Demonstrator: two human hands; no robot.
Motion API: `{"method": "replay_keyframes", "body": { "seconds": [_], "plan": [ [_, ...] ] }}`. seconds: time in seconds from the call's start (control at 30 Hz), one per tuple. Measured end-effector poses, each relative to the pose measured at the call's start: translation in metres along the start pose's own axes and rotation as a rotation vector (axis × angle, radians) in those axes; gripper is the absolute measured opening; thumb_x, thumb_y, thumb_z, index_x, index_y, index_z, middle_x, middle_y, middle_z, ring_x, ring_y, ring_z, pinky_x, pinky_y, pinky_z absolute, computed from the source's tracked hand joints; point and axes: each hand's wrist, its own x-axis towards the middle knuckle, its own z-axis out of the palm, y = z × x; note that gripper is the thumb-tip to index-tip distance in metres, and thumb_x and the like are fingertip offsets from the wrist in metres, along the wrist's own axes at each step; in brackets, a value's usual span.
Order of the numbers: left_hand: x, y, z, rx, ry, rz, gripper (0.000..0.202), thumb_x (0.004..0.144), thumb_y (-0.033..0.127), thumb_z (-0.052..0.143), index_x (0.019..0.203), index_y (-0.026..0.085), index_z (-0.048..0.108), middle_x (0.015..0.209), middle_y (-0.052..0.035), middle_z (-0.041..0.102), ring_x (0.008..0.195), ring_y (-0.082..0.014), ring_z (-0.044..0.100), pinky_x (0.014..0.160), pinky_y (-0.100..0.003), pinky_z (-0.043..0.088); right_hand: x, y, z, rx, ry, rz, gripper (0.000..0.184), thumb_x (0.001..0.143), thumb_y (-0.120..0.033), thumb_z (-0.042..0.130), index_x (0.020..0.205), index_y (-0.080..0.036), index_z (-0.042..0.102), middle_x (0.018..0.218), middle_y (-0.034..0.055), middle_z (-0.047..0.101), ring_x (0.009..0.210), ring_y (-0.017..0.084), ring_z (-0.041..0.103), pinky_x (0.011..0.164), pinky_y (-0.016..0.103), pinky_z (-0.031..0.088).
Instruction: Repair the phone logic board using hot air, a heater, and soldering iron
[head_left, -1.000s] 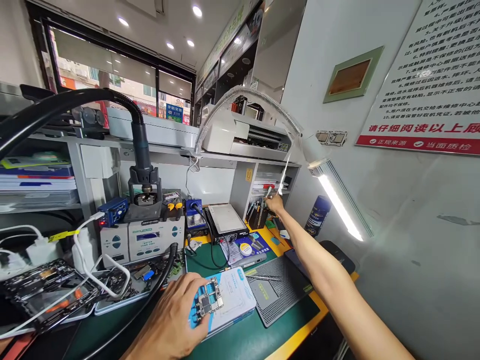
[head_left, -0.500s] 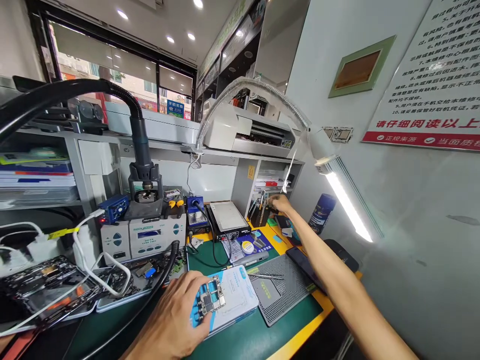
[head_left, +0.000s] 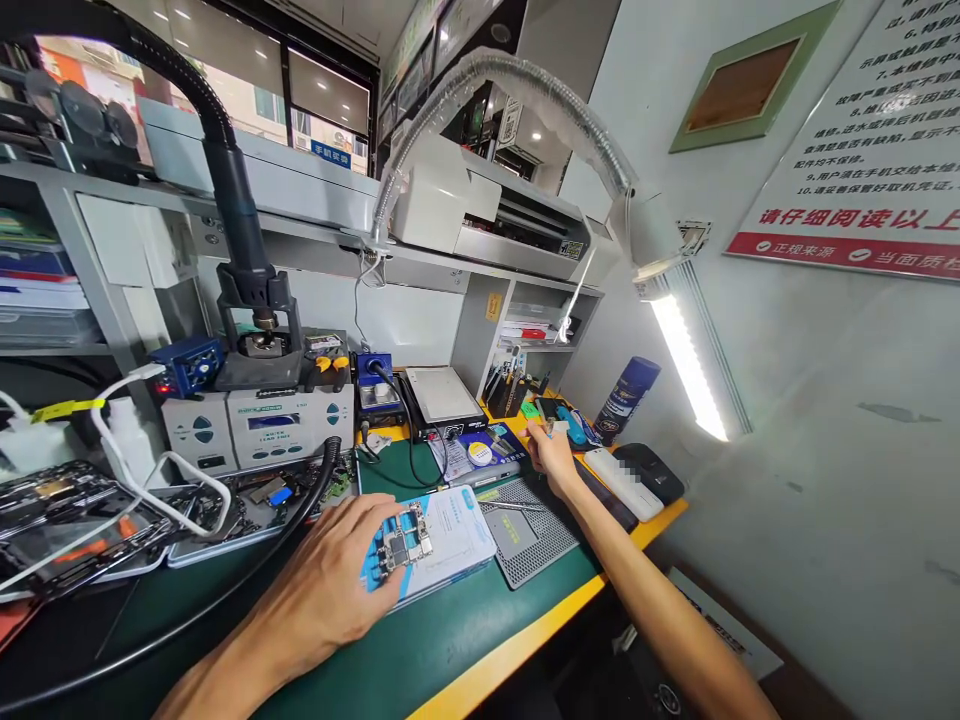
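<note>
My left hand lies on the green mat, its fingertips gripping the near edge of a small circuit board. The board rests on a white and blue box. My right hand hovers over the far edge of a grey perforated mat, fingers pinched together on something thin that I cannot make out. Behind it, under the shelf, stands a black tool holder with several tools.
A hot-air station and a heating plate stand at the back. A black hose crosses the mat on the left beside trays of phone parts. On the right are a blue spray can, a white device and a lit lamp.
My right hand has drawn back from the tool holder to above the grey mat, fingers now pinched. The view has tipped downward. My left hand stays on the board.
</note>
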Motion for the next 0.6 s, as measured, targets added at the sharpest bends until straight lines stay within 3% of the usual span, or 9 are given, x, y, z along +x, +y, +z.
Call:
{"method": "replay_keyframes", "body": {
  "seconds": [0.1, 0.23, 0.43, 0.6],
  "plan": [
    [0.001, 0.000, -0.001, -0.005, 0.006, 0.013, 0.043, 0.080, 0.028, 0.061, 0.123, 0.025, 0.058, 0.118, -0.0053, 0.067, 0.108, -0.0244, 0.063, 0.095, -0.037, 0.051, -0.005, 0.005, 0.002, 0.037, -0.025, 0.027, 0.036, 0.074, -0.054, 0.072, 0.074, -0.019, 0.065, 0.046, -0.0086, 0.033, 0.037, 0.007, 0.021, 0.036, 0.022, 0.013],
    [0.004, 0.004, -0.008, -0.031, -0.022, 0.011, 0.043, 0.080, 0.026, 0.061, 0.123, 0.024, 0.058, 0.118, -0.0048, 0.067, 0.108, -0.0236, 0.063, 0.096, -0.036, 0.051, -0.015, -0.020, 0.003, 0.150, -0.097, 0.029, 0.030, 0.075, -0.047, 0.074, 0.078, -0.019, 0.064, 0.051, -0.0092, 0.030, 0.041, 0.007, 0.019, 0.038, 0.021, 0.014],
    [0.004, 0.008, -0.014, -0.067, 0.012, 0.017, 0.049, 0.080, 0.022, 0.061, 0.128, 0.023, 0.054, 0.124, -0.0065, 0.064, 0.113, -0.0239, 0.061, 0.100, -0.036, 0.050, -0.047, -0.071, 0.031, 0.322, -0.496, 0.141, 0.028, 0.085, -0.037, 0.059, 0.101, -0.015, 0.068, 0.067, -0.0013, 0.046, 0.054, 0.012, 0.042, 0.049, 0.025, 0.039],
    [0.004, 0.007, -0.019, -0.049, 0.008, 0.007, 0.053, 0.082, 0.022, 0.060, 0.134, 0.021, 0.050, 0.126, -0.0100, 0.062, 0.116, -0.0255, 0.060, 0.101, -0.038, 0.050, -0.060, -0.082, 0.064, 0.301, -0.787, 0.176, 0.029, 0.081, -0.020, 0.070, 0.108, -0.013, 0.067, 0.077, 0.0038, 0.063, 0.058, 0.012, 0.052, 0.051, 0.025, 0.044]
  ]
}}
